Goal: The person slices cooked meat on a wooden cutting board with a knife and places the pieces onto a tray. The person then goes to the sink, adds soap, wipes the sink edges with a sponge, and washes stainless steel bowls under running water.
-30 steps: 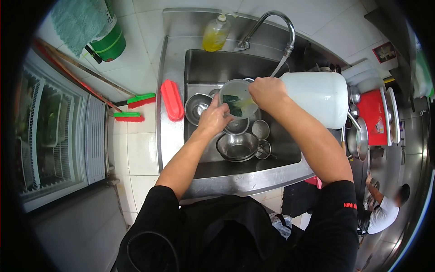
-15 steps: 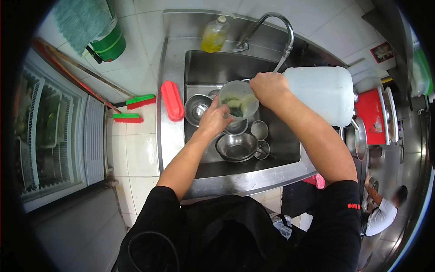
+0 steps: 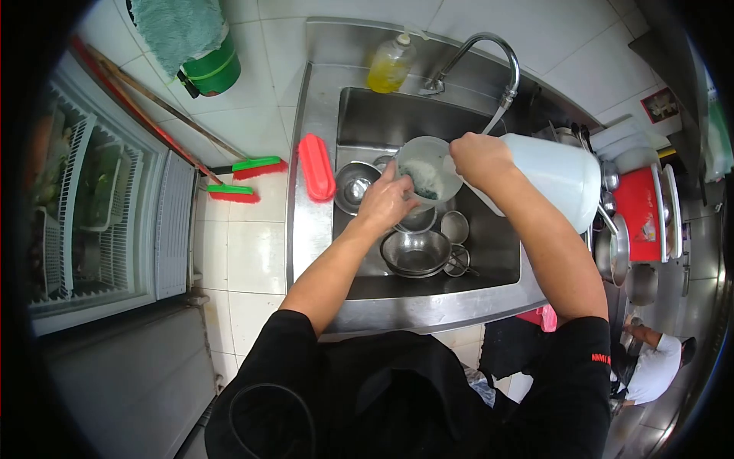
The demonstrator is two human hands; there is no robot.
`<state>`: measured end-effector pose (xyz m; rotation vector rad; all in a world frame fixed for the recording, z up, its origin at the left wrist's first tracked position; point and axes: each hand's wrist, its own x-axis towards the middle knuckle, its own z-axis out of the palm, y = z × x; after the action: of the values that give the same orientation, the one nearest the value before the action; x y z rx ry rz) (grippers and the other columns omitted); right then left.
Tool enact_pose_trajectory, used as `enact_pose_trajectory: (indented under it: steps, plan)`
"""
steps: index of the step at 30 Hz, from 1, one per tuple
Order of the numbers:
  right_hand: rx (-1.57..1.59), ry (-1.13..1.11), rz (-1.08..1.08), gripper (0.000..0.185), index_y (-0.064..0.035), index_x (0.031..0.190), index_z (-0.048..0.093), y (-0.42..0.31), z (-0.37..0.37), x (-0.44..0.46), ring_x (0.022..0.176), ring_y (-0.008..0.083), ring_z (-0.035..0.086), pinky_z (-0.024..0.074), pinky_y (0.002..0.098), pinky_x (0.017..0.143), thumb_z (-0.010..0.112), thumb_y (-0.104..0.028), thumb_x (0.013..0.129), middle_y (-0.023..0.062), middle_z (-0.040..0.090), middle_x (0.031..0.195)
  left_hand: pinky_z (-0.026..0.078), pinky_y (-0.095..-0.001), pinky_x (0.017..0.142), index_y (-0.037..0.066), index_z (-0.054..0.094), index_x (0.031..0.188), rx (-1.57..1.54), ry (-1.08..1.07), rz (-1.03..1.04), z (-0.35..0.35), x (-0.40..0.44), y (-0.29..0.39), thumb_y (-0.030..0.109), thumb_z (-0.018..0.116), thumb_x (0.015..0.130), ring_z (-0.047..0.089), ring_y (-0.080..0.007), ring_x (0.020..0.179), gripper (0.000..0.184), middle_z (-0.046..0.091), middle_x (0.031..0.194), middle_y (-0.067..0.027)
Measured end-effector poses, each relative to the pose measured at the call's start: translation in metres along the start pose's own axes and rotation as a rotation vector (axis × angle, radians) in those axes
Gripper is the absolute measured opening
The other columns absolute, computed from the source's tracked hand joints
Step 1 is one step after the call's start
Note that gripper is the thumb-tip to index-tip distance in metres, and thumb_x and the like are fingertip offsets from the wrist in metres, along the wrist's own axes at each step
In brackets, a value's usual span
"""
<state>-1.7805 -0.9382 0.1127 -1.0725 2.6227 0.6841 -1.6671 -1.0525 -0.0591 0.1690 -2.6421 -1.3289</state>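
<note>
holding tub (image 3: 427,145) (left hand (image 3: 388,199)), jug (image 3: 558,177) (right hand (image 3: 482,159))

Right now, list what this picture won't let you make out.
Head view: the mouth of the white jug, hidden behind the right hand.
Head view: the dark item in the clear tub, partly under whitish foam.
Head view: one metal bowl, partly hidden under the tub.
Head view: whether the co-worker holds anything, too small and blurred.

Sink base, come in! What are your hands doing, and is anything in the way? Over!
Left hand holding tub. Right hand gripping white jug, tipped toward tub. Metal bowls in sink below; nothing seen blocking hands.
</note>
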Motion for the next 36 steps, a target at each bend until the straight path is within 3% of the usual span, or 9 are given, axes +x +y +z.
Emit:
enact_pose_trajectory:
  steps: [8, 13, 18, 24, 27, 29, 32, 34, 36]
  plan:
    - [0.446, 0.246, 0.139, 0.035, -0.0015, 0.109, 0.058, 0.041, 0.028, -0.025, 0.097, 0.0421, 0.066, 0.0538, 0.0501, 0.082, 0.065, -0.032, 0.093, 0.0227, 0.07, 0.098, 0.051, -0.0455, 0.096, 0.01, 0.069, 0.094, 0.099, 0.059, -0.029, -0.025, 0.005, 0.002, 0.026, 0.082, 0.074, 0.062, -0.043, 0.113, 0.029, 0.04, 0.149, -0.0271]
    - [0.867, 0.474, 0.279, 0.036, -0.0001, 0.099, 0.06, 0.065, 0.053, -0.093, 0.09, 0.0428, 0.066, 0.0508, 0.0464, 0.076, 0.067, -0.035, 0.093, 0.0251, 0.068, 0.093, 0.051, -0.0451, 0.098, 0.01, 0.068, 0.094, 0.103, 0.057, -0.019, -0.019, 0.014, -0.002, 0.028, 0.084, 0.073, 0.059, -0.0449, 0.116, 0.033, 0.04, 0.148, -0.0304]
    - [1.122, 0.633, 0.498, 0.03, -0.0022, 0.093, 0.061, 0.11, 0.087, -0.201, 0.069, 0.009, 0.052, 0.044, 0.0275, 0.062, 0.068, -0.032, 0.094, 0.0013, 0.059, 0.075, 0.05, -0.0454, 0.098, 0.009, 0.069, 0.095, 0.119, -0.026, -0.059, 0.017, 0.038, -0.009, 0.027, 0.085, 0.073, 0.058, -0.0434, 0.118, 0.032, 0.044, 0.146, -0.0296]
    - [1.249, 0.537, 0.67, 0.026, -0.0041, 0.085, 0.058, 0.136, 0.154, -0.366, 0.063, 0.0041, 0.044, 0.0371, 0.0242, 0.055, 0.069, -0.027, 0.092, -0.0043, 0.051, 0.071, 0.05, -0.0446, 0.093, 0.003, 0.068, 0.092, 0.248, -0.111, 0.032, 0.047, 0.019, -0.029, 0.027, 0.084, 0.075, 0.06, -0.0411, 0.116, 0.033, 0.063, 0.118, -0.0277]
    - [1.287, 0.391, 0.82, 0.026, -0.0042, 0.084, 0.058, 0.138, 0.22, -0.427, 0.062, 0.0037, 0.044, 0.0365, 0.0238, 0.054, 0.069, -0.026, 0.092, -0.0039, 0.051, 0.069, 0.051, -0.0452, 0.084, 0.001, 0.067, 0.087, 0.401, -0.214, 0.053, 0.04, -0.015, -0.036, 0.028, 0.084, 0.075, 0.063, -0.0378, 0.101, 0.034, 0.066, 0.099, -0.0219]
    - [1.347, 0.322, 1.011, 0.026, -0.0038, 0.083, 0.058, 0.135, 0.271, -0.454, 0.061, 0.0055, 0.046, 0.0382, 0.0249, 0.054, 0.068, -0.025, 0.094, -0.0025, 0.052, 0.068, 0.051, -0.0457, 0.076, 0.0, 0.066, 0.083, 0.47, -0.26, 0.085, 0.038, -0.037, -0.043, 0.029, 0.084, 0.075, 0.062, -0.0364, 0.084, 0.035, 0.063, 0.087, -0.0178]
    - [1.338, 0.358, 1.221, 0.028, -0.0024, 0.086, 0.06, 0.131, 0.377, -0.474, 0.06, 0.0101, 0.051, 0.0426, 0.029, 0.057, 0.067, -0.028, 0.094, 0.0023, 0.056, 0.068, 0.052, -0.0449, 0.075, -0.001, 0.067, 0.083, 0.556, -0.383, -0.011, 0.047, -0.059, -0.079, 0.032, 0.085, 0.072, 0.065, -0.038, 0.082, 0.039, 0.066, 0.088, -0.0197]
    - [1.343, 0.296, 1.365, 0.034, -0.0011, 0.089, 0.061, 0.123, 0.461, -0.472, 0.067, 0.0217, 0.062, 0.0481, 0.0366, 0.066, 0.066, -0.034, 0.093, 0.0118, 0.063, 0.073, 0.053, -0.0464, 0.074, -0.001, 0.068, 0.083, 0.627, -0.53, -0.21, 0.061, -0.058, -0.074, 0.035, 0.085, 0.072, 0.067, -0.0394, 0.081, 0.041, 0.068, 0.083, -0.023]
    - [1.258, 0.289, 1.459, 0.039, -0.0007, 0.095, 0.063, 0.106, 0.55, -0.454, 0.086, 0.0349, 0.067, 0.0489, 0.0449, 0.078, 0.064, -0.04, 0.093, 0.0213, 0.068, 0.088, 0.053, -0.0482, 0.074, -0.001, 0.069, 0.083, 0.657, -0.566, -0.187, 0.072, -0.059, -0.155, 0.037, 0.082, 0.075, 0.068, -0.0407, 0.08, 0.04, 0.068, 0.08, -0.0257]
